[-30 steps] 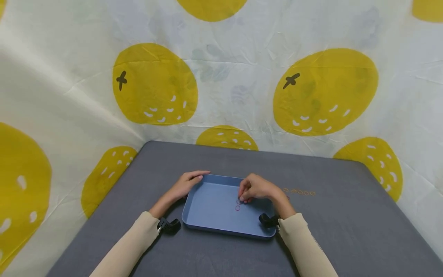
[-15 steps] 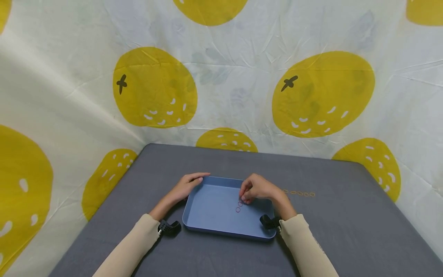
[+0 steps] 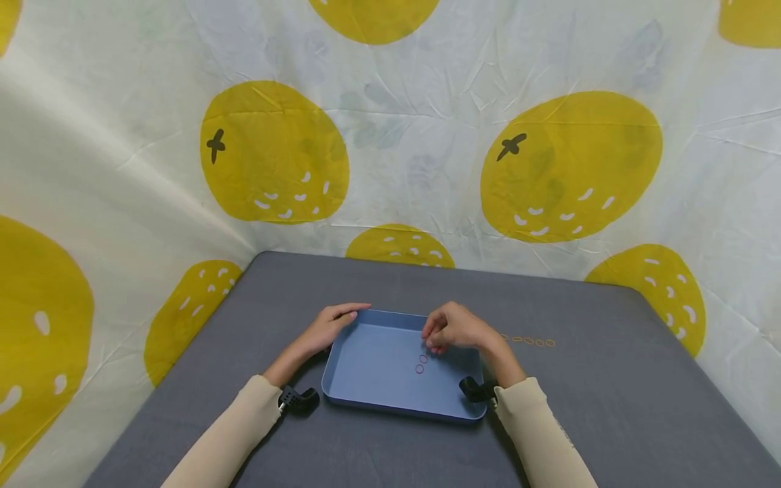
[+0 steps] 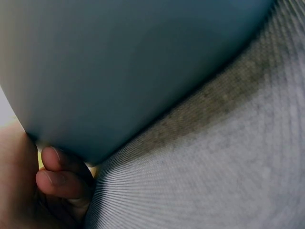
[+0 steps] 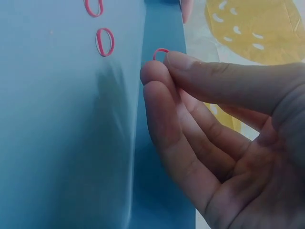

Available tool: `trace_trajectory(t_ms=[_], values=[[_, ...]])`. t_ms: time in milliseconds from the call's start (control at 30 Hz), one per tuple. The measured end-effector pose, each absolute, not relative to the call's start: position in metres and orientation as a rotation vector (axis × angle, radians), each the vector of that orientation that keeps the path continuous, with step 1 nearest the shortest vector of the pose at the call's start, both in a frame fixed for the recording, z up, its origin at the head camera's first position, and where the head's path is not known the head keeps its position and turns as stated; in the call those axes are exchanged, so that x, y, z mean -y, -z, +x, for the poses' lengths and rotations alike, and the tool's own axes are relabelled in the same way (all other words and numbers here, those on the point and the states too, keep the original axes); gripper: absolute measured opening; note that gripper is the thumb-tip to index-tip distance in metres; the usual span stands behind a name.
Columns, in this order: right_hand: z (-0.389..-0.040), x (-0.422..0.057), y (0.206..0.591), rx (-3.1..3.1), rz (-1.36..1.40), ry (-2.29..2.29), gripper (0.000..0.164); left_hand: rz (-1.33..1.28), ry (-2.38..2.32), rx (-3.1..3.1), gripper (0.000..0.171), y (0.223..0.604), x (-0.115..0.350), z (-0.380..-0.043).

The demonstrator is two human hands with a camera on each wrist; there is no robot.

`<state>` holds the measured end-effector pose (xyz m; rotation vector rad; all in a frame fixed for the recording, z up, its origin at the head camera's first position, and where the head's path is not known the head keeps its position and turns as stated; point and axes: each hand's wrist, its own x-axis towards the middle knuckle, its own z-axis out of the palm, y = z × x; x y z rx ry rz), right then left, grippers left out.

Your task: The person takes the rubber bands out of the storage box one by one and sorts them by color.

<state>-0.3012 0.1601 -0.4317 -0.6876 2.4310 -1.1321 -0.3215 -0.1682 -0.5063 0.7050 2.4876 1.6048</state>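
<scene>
Right hand (image 3: 453, 326) has risen, pinching a red band (image 5: 162, 49); left hand (image 3: 326, 329) grips the tray (image 3: 372, 369) holding two more (image 5: 100, 43).

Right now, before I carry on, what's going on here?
A person's right hand pinches a thin red loop over a shallow blue rectangular tray, where two more red loops lie. The left hand holds the tray's far left corner. A row of thin orange loops lies on the grey tabletop, right of the tray.
</scene>
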Motion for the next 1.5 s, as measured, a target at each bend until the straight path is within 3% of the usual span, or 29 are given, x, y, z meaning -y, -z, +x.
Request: trace_trajectory(t_ms=[1133, 1500], values=[[-0.291, -0.169, 0.406, -2.474, -0.693, 1.230, 0.005, 0.699, -1.601, -2.494, 0.037, 0.507, 0.166, -0.321], [-0.282, -0.193, 0.396, -2.525, -0.646, 1.240, 0.008, 0.708, -1.614, -2.476, 0.038, 0.507, 0.168, -0.321]])
